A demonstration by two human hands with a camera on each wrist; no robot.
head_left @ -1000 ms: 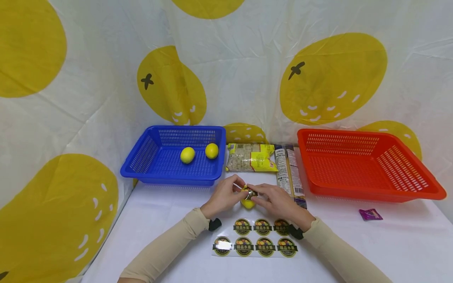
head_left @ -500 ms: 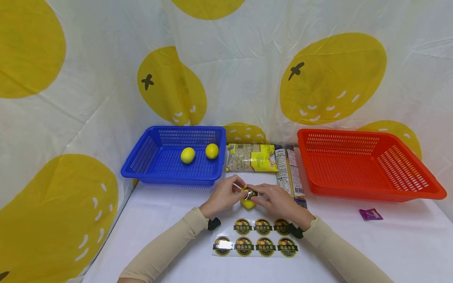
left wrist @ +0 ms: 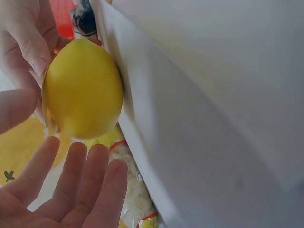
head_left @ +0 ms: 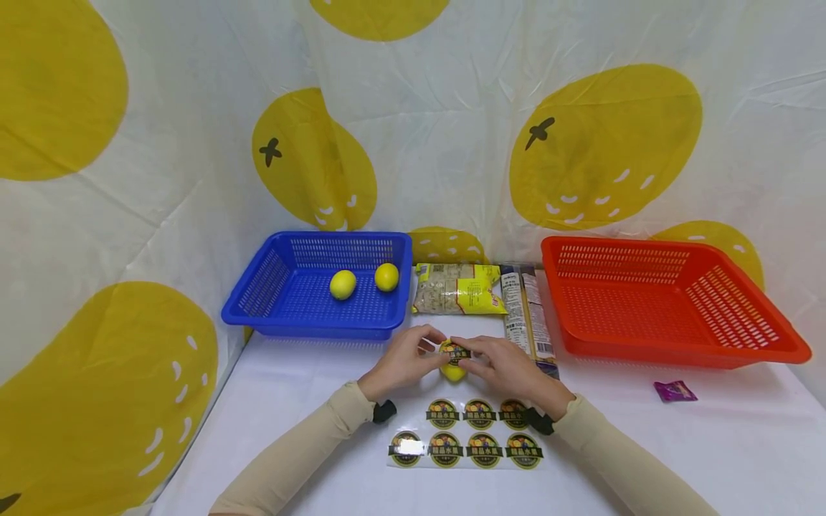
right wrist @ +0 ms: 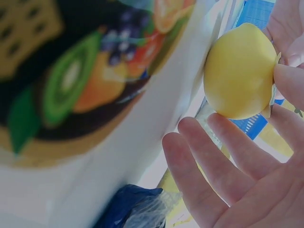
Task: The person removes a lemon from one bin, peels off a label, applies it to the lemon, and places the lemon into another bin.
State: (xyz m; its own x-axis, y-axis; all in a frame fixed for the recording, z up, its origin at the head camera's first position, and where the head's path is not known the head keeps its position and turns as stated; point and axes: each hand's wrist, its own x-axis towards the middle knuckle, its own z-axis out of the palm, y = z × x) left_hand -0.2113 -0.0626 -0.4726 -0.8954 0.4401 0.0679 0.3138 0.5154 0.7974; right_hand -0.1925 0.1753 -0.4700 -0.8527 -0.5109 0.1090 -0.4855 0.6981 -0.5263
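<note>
A lemon (head_left: 454, 374) sits on the white table between both hands. A round black-and-gold fruit sticker (head_left: 456, 352) lies over its top; edge-on in the wrist views, part of its rim stands off the peel. My right hand (head_left: 506, 365) touches the sticker and lemon with thumb and forefinger, while its other fingers (right wrist: 211, 159) stretch out straight. My left hand (head_left: 403, 362) is at the lemon's left with the thumb near the sticker's edge. In the left wrist view its fingers (left wrist: 92, 175) are spread and apart from the lemon.
A sheet of several fruit stickers (head_left: 464, 430) lies in front of the lemon. Behind stand a blue basket (head_left: 316, 326) with two lemons (head_left: 364, 281) and a red basket (head_left: 684, 351). Yellow food bags (head_left: 458, 290), a dark-trimmed packet (head_left: 530, 315) and a small purple packet (head_left: 675, 391) lie about.
My left hand has drawn slightly back to the left, and its thumb has come off the sticker, showing more of the print. The right hand and lemon stay in place.
</note>
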